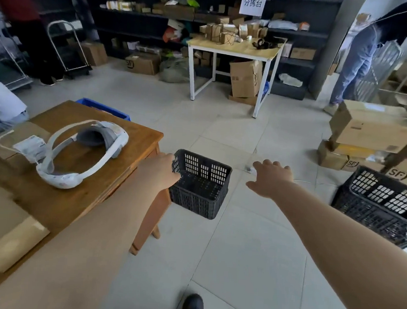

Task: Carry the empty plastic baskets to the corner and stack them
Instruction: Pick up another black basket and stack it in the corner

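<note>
Small basket [201, 184]: black perforated plastic, matt. Larger basket [383, 205]: same matt plastic. Desk [79, 169]: brown wood, smooth, slight sheen. Floor [239, 242]: pale tile, smooth. Boxes [372, 128]: matt cardboard.

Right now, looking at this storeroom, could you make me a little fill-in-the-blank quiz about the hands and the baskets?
1. The left hand grips the rim of the small black plastic basket, which holds ____ inside.
2. The right hand is ____, fingers spread, touching no basket.
3. The larger black plastic basket sits on the floor to the person's ____.
4. The white headset lies on the brown ____ table.

Missing words: nothing; open; right; wooden
</note>
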Demonstrator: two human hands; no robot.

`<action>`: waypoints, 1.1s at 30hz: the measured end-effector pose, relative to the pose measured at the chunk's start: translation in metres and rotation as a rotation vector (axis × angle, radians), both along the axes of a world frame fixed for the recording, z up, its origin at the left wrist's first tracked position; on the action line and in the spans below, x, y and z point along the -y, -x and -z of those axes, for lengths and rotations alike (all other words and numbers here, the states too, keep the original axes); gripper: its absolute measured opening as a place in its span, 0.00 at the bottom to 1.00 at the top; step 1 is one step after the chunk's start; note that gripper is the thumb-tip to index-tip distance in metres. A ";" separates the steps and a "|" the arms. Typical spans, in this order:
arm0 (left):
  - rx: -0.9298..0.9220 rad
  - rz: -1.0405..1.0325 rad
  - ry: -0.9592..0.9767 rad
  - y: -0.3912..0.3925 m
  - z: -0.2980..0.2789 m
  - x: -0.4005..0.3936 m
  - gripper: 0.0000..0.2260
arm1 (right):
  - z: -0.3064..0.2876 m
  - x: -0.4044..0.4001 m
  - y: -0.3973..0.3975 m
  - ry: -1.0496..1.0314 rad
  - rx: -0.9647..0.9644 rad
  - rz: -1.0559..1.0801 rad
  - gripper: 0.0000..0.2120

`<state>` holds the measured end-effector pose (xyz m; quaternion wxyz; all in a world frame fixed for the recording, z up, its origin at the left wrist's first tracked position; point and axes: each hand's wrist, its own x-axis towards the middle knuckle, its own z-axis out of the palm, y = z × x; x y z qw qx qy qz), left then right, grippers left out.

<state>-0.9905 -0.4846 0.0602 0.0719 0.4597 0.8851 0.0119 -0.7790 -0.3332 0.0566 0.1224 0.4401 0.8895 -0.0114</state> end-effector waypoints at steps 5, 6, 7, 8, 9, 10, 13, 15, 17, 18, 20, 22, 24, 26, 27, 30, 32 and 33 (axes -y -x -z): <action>0.115 0.037 0.050 0.067 0.037 -0.080 0.19 | 0.028 -0.071 0.050 0.098 0.039 0.079 0.28; 0.130 0.033 0.071 0.077 0.044 -0.094 0.19 | 0.035 -0.084 0.058 0.124 0.038 0.103 0.29; 0.152 0.020 0.090 0.087 0.052 -0.107 0.20 | 0.041 -0.096 0.066 0.155 0.031 0.125 0.29; 0.177 0.003 0.103 0.095 0.060 -0.120 0.22 | 0.048 -0.109 0.073 0.190 0.016 0.148 0.29; 0.201 -0.011 0.115 0.103 0.069 -0.132 0.23 | 0.055 -0.122 0.081 0.228 -0.004 0.171 0.30; 0.223 -0.021 0.130 0.110 0.077 -0.145 0.24 | 0.063 -0.134 0.089 0.266 -0.022 0.191 0.30; 0.257 -0.037 0.176 0.132 0.099 -0.190 0.23 | 0.086 -0.178 0.113 0.346 -0.044 0.225 0.29; 0.246 -0.042 0.189 0.149 0.110 -0.222 0.22 | 0.101 -0.212 0.133 0.381 -0.049 0.233 0.29; 0.248 -0.070 0.187 0.167 0.120 -0.252 0.23 | 0.113 -0.248 0.155 0.423 -0.069 0.232 0.29; 0.269 -0.095 0.187 0.176 0.124 -0.266 0.24 | 0.117 -0.267 0.166 0.449 -0.081 0.236 0.29; 0.316 -0.151 0.193 0.196 0.133 -0.296 0.24 | 0.127 -0.303 0.186 0.505 -0.099 0.258 0.30; 0.295 -0.163 0.233 0.217 0.145 -0.324 0.23 | 0.141 -0.336 0.204 0.552 -0.100 0.288 0.31; 0.249 -0.155 0.290 0.239 0.161 -0.350 0.23 | 0.161 -0.365 0.219 0.601 -0.104 0.320 0.30; 0.251 -0.198 0.321 0.256 0.182 -0.370 0.23 | 0.185 -0.386 0.231 0.654 -0.095 0.351 0.28; 0.274 -0.234 0.330 0.263 0.195 -0.380 0.23 | 0.199 -0.395 0.237 0.682 -0.079 0.361 0.27; 0.340 -0.307 0.352 0.280 0.242 -0.409 0.23 | 0.246 -0.414 0.253 0.766 -0.033 0.399 0.27; 0.382 -0.346 0.343 0.292 0.283 -0.429 0.23 | 0.286 -0.427 0.266 0.815 -0.016 0.441 0.27; 0.404 -0.365 0.340 0.297 0.305 -0.438 0.23 | 0.308 -0.434 0.273 0.838 -0.013 0.471 0.27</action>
